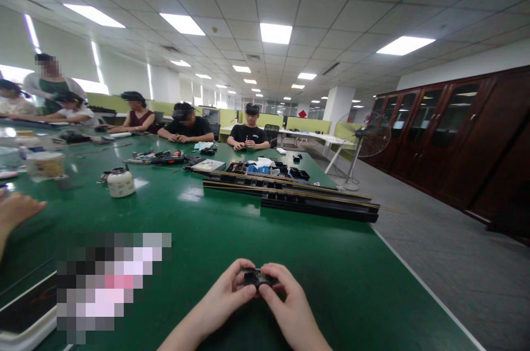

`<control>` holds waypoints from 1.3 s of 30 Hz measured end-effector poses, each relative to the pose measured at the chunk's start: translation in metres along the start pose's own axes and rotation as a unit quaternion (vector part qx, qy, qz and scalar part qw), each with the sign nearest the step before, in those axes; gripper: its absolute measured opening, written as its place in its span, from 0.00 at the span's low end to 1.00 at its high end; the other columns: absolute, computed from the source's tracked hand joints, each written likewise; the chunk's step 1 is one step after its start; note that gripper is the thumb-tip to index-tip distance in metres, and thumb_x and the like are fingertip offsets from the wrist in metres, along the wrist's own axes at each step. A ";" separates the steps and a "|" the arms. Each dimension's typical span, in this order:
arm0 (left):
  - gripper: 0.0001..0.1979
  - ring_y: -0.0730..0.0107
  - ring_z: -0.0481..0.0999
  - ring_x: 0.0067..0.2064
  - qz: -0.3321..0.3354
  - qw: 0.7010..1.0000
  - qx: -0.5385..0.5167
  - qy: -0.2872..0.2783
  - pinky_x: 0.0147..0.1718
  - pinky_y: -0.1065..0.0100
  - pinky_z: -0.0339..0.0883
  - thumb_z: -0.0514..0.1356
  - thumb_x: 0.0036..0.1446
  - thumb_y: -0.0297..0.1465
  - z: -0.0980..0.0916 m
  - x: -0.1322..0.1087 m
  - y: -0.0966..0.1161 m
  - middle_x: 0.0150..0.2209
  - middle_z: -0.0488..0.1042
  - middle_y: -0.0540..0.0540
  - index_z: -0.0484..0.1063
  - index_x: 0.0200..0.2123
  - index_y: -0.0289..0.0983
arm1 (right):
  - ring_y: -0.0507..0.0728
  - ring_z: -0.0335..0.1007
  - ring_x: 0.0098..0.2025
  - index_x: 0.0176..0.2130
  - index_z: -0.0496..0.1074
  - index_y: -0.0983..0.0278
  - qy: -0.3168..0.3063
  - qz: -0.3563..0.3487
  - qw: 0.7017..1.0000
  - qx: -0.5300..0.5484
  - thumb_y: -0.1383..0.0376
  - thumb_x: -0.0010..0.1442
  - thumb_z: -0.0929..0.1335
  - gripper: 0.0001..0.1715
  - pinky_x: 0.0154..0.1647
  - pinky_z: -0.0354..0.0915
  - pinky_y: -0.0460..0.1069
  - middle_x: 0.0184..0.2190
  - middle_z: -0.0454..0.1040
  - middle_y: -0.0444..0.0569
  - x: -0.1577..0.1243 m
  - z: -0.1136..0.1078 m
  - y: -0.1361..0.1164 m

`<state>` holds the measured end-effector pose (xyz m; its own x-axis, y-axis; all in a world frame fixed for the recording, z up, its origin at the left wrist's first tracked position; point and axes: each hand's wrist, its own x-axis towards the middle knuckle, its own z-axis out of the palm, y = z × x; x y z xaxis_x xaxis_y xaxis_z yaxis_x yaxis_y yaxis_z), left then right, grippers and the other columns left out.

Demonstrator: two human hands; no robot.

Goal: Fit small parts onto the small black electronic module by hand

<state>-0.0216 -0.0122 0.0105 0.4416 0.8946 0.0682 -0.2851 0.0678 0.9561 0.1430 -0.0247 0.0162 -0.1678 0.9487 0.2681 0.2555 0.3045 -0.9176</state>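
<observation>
Pinching a black part [257, 279] from both sides, the left hand [232, 285] and right hand [285, 287] have fingers curled close, over the green surface [356, 274]. From them, black rails [318, 211] lie toward one o'clock, a jar [121, 183] toward ten; lettering on a shirt [261, 136] at twelve is too small to read.

Head-worn view, forward and down across the green table [339, 268]

Green desk partitions [271, 120] show an office.

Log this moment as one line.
left hand: holds small black part | right hand: holds same part | surface: green table | ahead: long black pieces
</observation>
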 end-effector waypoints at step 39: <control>0.20 0.67 0.73 0.40 -0.018 1.000 0.021 0.007 0.42 0.64 0.59 0.64 0.45 0.33 -0.004 0.001 -0.002 0.40 0.74 0.46 0.60 0.40 0.40 | 0.60 0.70 0.44 0.45 0.70 0.63 0.233 0.046 0.971 0.039 0.54 0.52 0.66 0.24 0.45 0.65 0.52 0.44 0.73 0.53 0.012 -0.018 0.021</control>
<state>-0.0242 -0.0100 0.0079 0.4383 0.8984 0.0286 -0.2332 0.0829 0.9689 0.1637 -0.0051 0.0058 0.3052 0.9131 0.2703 0.1730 0.2260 -0.9586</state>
